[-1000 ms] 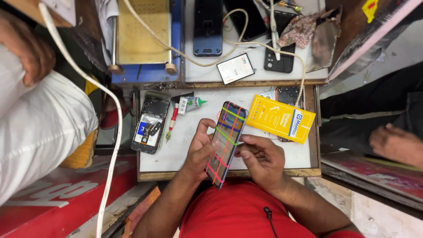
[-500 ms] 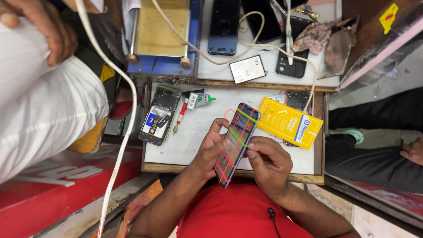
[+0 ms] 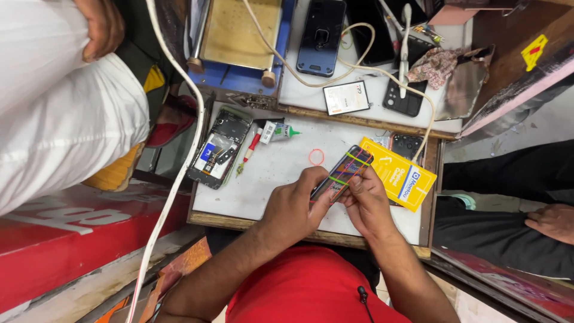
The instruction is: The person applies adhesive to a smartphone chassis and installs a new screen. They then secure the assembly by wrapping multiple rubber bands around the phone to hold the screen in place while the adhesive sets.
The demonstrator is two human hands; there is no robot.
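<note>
A glossy glass-fronted phone (image 3: pixel 342 174), bound by thin rubber bands, is gripped between the left hand (image 3: pixel 294 206) and the right hand (image 3: pixel 366 200) over a matt white board (image 3: pixel 281 173) edged in worn, rough wood. A yellow paper packet (image 3: pixel 399 174) with a slight sheen is seen beside it, along with an opened phone (image 3: pixel 219 147) (bare metal and circuitry exposed), a smooth plastic glue tube (image 3: pixel 280 131) and a loose rubber band (image 3: pixel 316 157). A crumpled patterned cloth (image 3: pixel 435 66) is seen further back.

Flat yellow package (image 3: pixel 399 175) beside a white-labelled glue tube (image 3: pixel 278 131).
</note>
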